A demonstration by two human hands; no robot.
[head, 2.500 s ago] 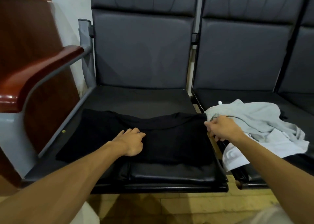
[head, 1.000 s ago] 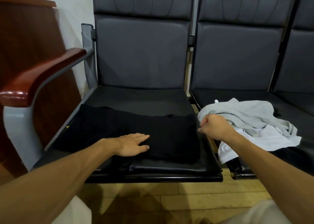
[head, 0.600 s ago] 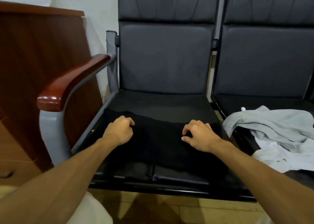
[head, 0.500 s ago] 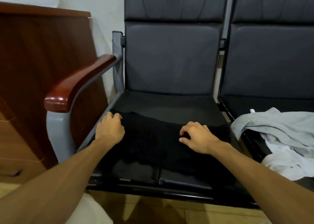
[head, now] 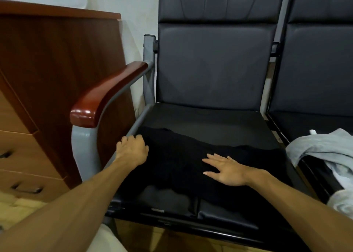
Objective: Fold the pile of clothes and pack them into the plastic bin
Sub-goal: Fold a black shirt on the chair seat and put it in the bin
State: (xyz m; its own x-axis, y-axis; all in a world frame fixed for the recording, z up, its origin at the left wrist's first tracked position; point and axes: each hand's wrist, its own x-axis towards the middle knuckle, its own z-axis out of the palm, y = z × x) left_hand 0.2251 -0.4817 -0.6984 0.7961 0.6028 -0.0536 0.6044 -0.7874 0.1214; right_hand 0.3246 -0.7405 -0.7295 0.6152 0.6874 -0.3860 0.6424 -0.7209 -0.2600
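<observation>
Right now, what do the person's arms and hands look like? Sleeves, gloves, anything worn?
Left forearm and right forearm are bare to the frame edge, no sleeves in view. Left hand and right hand: no gloves, rings, watch or bands visible. Pale cloth at the bottom edge may be the person's clothing.

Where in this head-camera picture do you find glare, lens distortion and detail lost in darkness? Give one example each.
Head view: glare spots sit on the glossy wooden armrest; head view: wide-angle distortion leans the backrest edges and stretches the left forearm; head view: the black garment nearly merges with the dark seat, its folds barely readable.
</observation>
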